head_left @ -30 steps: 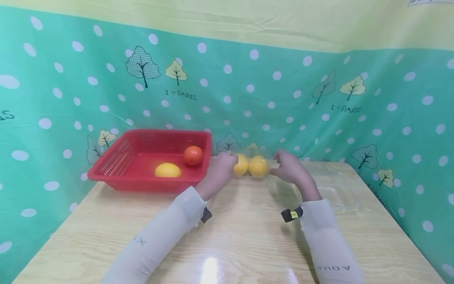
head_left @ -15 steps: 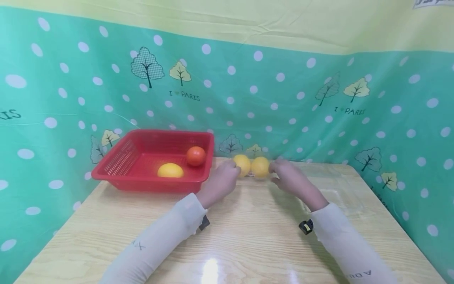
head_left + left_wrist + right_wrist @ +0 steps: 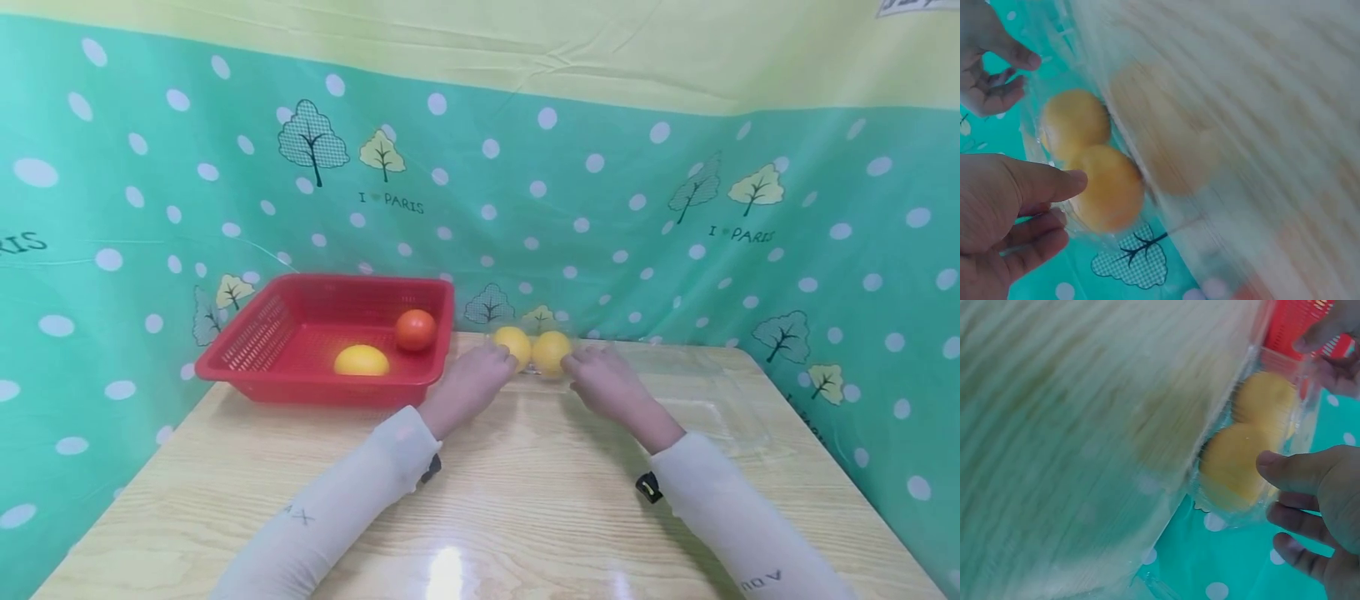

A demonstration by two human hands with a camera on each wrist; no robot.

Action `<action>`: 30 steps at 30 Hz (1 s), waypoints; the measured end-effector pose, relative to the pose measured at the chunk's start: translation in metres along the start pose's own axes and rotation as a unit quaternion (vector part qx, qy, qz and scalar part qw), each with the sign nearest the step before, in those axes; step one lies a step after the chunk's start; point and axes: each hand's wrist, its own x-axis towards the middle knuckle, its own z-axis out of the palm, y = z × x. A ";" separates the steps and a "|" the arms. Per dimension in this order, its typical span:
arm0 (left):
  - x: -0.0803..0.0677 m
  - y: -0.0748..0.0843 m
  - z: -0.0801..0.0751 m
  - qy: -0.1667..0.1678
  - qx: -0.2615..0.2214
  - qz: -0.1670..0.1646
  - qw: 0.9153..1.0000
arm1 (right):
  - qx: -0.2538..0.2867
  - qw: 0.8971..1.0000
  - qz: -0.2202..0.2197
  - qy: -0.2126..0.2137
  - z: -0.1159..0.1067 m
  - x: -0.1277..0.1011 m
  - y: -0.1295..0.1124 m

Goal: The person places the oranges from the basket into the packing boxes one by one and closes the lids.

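Two orange-yellow round fruits, the left one [image 3: 512, 343] and the right one [image 3: 551, 352], sit side by side inside a clear plastic box [image 3: 1279, 360] at the table's far edge. My left hand [image 3: 468, 383] pinches the box's left end, thumb over the top edge and fingers along the side. At the opposite end my right hand [image 3: 611, 387] holds the edge between thumb and fingers; its lower fingers stand apart from the plastic in the right wrist view. The fingertips are partly hidden in the head view.
Left of the hands stands a red plastic basket [image 3: 322, 390] with a yellow fruit [image 3: 362, 361] and a tomato-like red fruit [image 3: 415, 330] inside. More clear plastic packaging [image 3: 697, 408] lies on the table's right side. A green patterned curtain [image 3: 600, 200] hangs behind.
My right hand has come down and its fingers have drawn in at the right end of the box. My left hand stays at the left end. The head view has shifted slightly.
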 end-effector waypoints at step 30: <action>-0.002 -0.007 0.008 0.019 0.079 0.077 0.994 | -0.059 0.995 -0.064 0.046 0.019 0.004 0.005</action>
